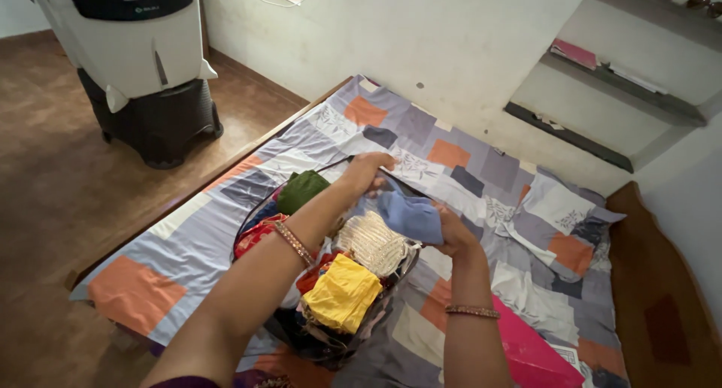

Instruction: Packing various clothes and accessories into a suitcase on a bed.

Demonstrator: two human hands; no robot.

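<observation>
A folded blue cloth (412, 215) is held between both hands above a clear storage bag (347, 341) on the bed. My left hand (366, 170) grips its far upper edge. My right hand (453, 234) holds its near right side. Inside the bag lie folded pieces: a yellow one (342, 293), a cream ribbed one (370, 241), a green one (301, 189) and a red one (257, 234). Both wrists wear bangles.
The bed carries a patchwork sheet (188, 245) of grey, orange and white, with a matching pillow (560, 222) at the right. A pink flat item (526, 350) lies near my right arm. A white and black air cooler (143, 65) stands on the brown floor. Wall shelves (602, 72) sit behind.
</observation>
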